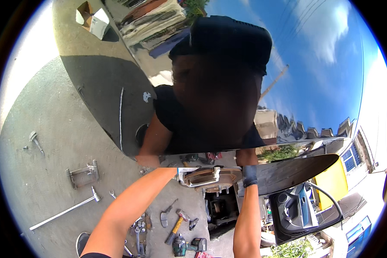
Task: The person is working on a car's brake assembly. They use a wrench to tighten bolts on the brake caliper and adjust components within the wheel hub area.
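From the brake disc, a metal bracket (pixel 82 174) lies on the ground at nine o'clock; a long-handled wrench (pixel 66 211) lies just below that line. A hammer (pixel 175 228) sits at seven o'clock. The left hand (pixel 182 173), largely hidden, reaches the disc's nine o'clock side; its grip cannot be told. The rusty brake disc (pixel 202 179) sits below a glossy dark car panel (pixel 219 124) at twelve. The dark-gloved right hand (pixel 250 175) is at three, fingers hidden, grip unclear. A detached-looking door (pixel 284 219) stands toward four.
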Action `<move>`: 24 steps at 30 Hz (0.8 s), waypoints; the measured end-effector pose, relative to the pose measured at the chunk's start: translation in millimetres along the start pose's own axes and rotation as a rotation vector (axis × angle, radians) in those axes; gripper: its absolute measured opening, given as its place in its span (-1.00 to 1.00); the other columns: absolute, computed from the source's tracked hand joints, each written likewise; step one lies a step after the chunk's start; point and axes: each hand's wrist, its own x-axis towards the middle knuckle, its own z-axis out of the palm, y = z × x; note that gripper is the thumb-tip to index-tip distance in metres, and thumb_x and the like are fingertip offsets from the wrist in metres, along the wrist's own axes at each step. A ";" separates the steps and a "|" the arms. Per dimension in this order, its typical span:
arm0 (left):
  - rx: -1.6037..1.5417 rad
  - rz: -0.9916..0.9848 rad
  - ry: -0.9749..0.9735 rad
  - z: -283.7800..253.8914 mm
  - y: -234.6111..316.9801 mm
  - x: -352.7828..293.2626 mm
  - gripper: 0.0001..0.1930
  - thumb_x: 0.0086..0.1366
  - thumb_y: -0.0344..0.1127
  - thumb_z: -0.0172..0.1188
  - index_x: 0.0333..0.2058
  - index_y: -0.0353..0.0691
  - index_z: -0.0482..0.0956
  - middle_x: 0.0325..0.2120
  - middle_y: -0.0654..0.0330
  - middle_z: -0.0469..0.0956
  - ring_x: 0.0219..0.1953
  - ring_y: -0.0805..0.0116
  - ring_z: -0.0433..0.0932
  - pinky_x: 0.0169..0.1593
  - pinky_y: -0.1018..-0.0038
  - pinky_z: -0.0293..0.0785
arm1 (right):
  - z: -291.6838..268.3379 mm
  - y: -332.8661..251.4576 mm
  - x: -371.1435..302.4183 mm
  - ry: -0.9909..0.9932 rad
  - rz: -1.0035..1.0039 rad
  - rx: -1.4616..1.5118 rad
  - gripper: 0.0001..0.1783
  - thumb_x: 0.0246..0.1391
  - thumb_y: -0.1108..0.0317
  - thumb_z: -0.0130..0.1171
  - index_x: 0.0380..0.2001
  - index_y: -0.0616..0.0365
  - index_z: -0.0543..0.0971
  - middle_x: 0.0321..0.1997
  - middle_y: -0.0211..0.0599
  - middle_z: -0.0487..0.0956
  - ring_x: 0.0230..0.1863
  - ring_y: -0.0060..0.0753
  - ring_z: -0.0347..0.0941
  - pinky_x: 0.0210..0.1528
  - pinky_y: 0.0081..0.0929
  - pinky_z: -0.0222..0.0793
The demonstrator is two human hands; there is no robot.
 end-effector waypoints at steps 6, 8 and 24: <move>-0.091 -0.038 0.055 -22.3 4.1 -11.4 -0.81 0.52 -0.37 0.15 -0.08 -0.26 0.72 -0.30 0.06 0.71 -0.29 0.21 0.68 -0.18 0.28 0.59 | -34.0 -76.0 -8.4 -0.146 0.097 -0.223 -0.41 0.31 0.23 0.25 0.39 -0.01 0.68 0.51 0.12 0.59 0.56 0.30 0.42 0.63 0.12 0.31; -0.130 -0.040 0.054 -19.5 6.9 -12.8 -0.81 0.53 -0.36 0.16 -0.08 -0.25 0.73 -0.31 0.07 0.71 -0.30 0.22 0.68 -0.20 0.29 0.58 | -32.7 -62.6 -21.0 -0.105 0.015 -0.214 -0.36 0.27 0.23 0.28 0.42 0.01 0.65 0.55 0.10 0.55 0.60 0.30 0.36 0.67 0.17 0.22; -0.336 -0.115 0.177 -48.8 15.3 -37.9 -0.79 0.57 -0.28 0.19 -0.03 -0.22 0.74 -0.38 0.16 0.69 -0.44 0.32 0.63 -0.39 0.35 0.51 | -30.2 -64.5 -18.6 -0.162 0.057 -0.188 -0.46 0.28 0.25 0.28 0.30 0.12 0.68 0.37 0.11 0.62 0.42 0.19 0.44 0.51 0.06 0.31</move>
